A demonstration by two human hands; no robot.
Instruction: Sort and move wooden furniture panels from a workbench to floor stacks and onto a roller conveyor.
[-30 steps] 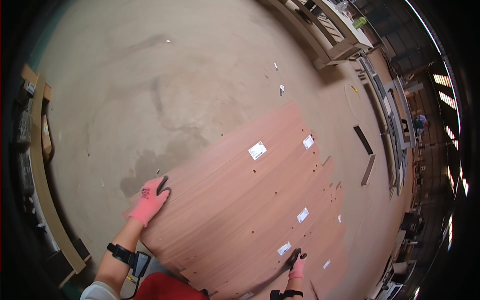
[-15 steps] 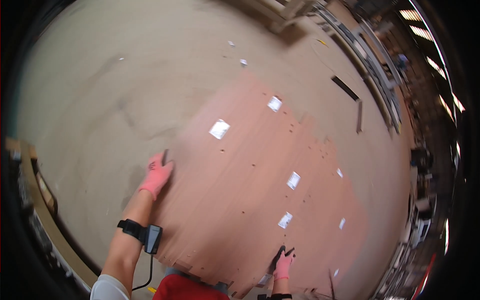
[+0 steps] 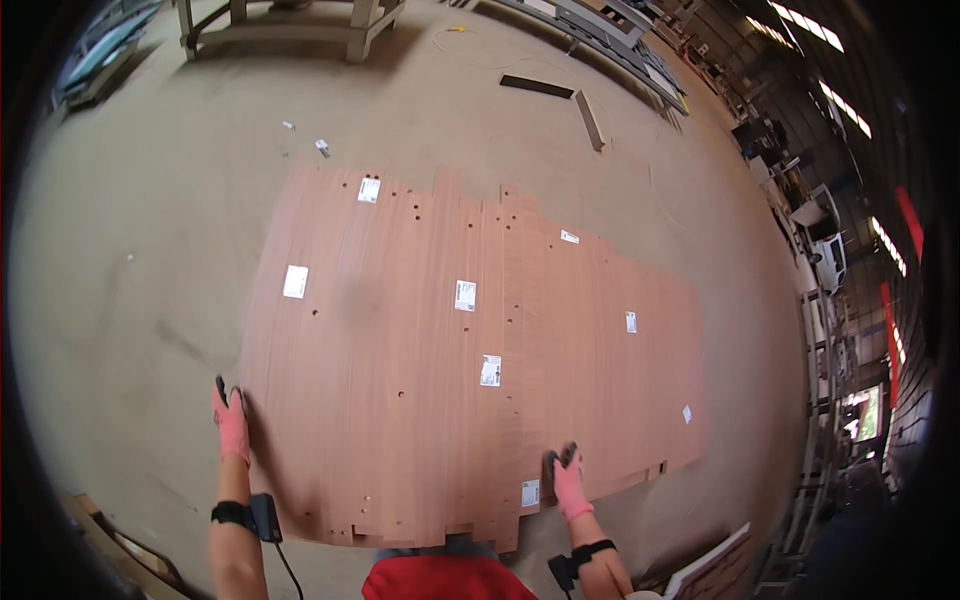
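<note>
Wide reddish-brown wood-grain boards (image 3: 400, 330) lie side by side in front of me, drilled with small holes and bearing white labels. My left hand (image 3: 231, 425), in a pink glove with dark fingertips, is at their left edge with its fingers stretched forward and apart. Whether it touches the edge I cannot tell. Over the near part of the boards, right of the middle, my right hand (image 3: 569, 482) wears a matching glove. Its fingers are spread, and nothing shows in them. A white label (image 3: 530, 493) lies just to its left.
A wooden stand (image 3: 290, 35) is at the far left. Beyond the boards, a dark strip (image 3: 537, 86) and a brown strip (image 3: 590, 120) lie on the floor. Long grey frames (image 3: 600, 40) stretch along the back. A white-edged panel (image 3: 708, 562) is at the near right.
The view has swung round, so the boards now appear straighter and further left. My left hand appears lower and further left; my right hand appears slightly higher, with fingers spread.
</note>
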